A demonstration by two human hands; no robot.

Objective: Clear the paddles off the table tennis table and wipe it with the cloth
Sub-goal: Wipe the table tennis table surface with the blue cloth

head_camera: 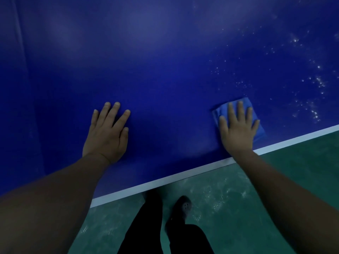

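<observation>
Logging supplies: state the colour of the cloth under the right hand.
The cloth is blue, lighter than the table; head view shows it.

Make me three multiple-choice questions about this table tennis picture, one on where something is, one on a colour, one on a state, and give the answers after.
1. Where does the cloth lie?
A. on the floor
B. on the table near its white edge line, under the right hand
C. under the left hand

2. What colour is the cloth?
A. blue
B. white
C. red

3. How is the left hand?
A. gripping a paddle
B. raised off the table
C. flat on the bare table, fingers straight

Answers: 1 B, the right hand's straight fingers press it down beside the line. 2 A, blue folds show around the fingers. 3 C, its palm rests on the blue top with nothing held.
</observation>
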